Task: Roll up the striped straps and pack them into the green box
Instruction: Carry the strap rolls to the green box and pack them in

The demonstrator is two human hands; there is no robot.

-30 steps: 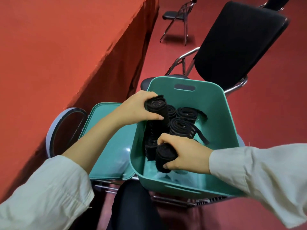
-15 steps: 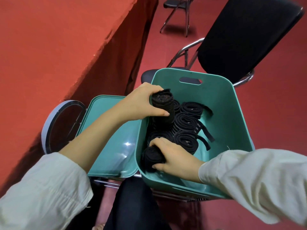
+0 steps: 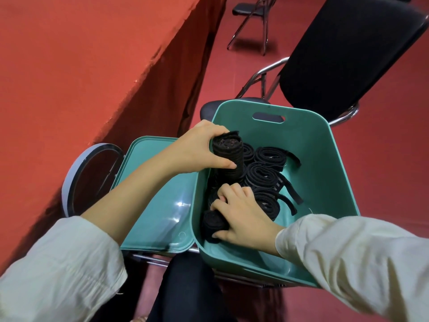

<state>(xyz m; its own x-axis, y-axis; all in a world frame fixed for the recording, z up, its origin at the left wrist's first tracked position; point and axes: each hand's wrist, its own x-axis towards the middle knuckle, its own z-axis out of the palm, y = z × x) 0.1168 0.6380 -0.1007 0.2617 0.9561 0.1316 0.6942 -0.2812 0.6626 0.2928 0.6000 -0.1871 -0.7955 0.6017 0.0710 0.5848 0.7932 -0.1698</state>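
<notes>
The green box (image 3: 325,173) stands in front of me with several rolled black straps (image 3: 267,175) packed inside. My left hand (image 3: 199,149) grips one upright rolled strap (image 3: 228,154) at the box's left wall, above the others. My right hand (image 3: 241,217) reaches into the near left corner and holds another rolled strap (image 3: 212,225) low against the box floor. Loose strap tails stick out to the right of the rolls.
The box's green lid (image 3: 160,205) lies flat to the left of the box. A round framed object (image 3: 76,180) leans against the red draped table (image 3: 81,66). A black chair (image 3: 343,54) stands behind the box, another chair (image 3: 250,12) farther back.
My right hand has pushed its roll from mid-box down into the near left corner. My left hand kept its grip on the upright roll, hardly moving.
</notes>
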